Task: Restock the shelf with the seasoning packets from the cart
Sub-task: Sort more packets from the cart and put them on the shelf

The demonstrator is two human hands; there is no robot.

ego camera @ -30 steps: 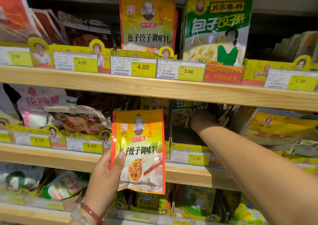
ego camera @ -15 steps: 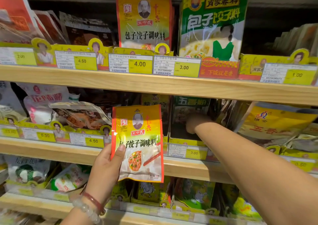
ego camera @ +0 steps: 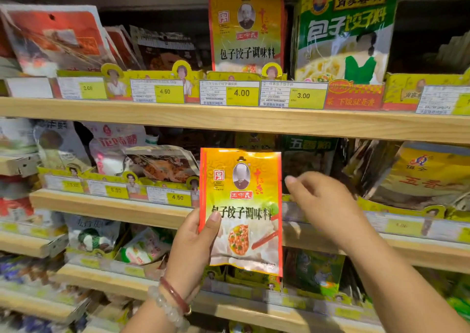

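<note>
My left hand (ego camera: 190,246) holds the seasoning packet (ego camera: 241,210) upright by its lower left edge, thumb across the front, before the middle shelf (ego camera: 109,206). My right hand (ego camera: 323,203) — out of the shelf now — hovers beside the packet, fingers loosely spread, holding nothing.

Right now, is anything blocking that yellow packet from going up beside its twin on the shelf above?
Only the wooden shelf edge lies between them. The held yellow seasoning packet, gripped by the left hand, sits directly below the matching packet standing above the 4.00 price tag. The right hand hovers beside it, empty.
</note>
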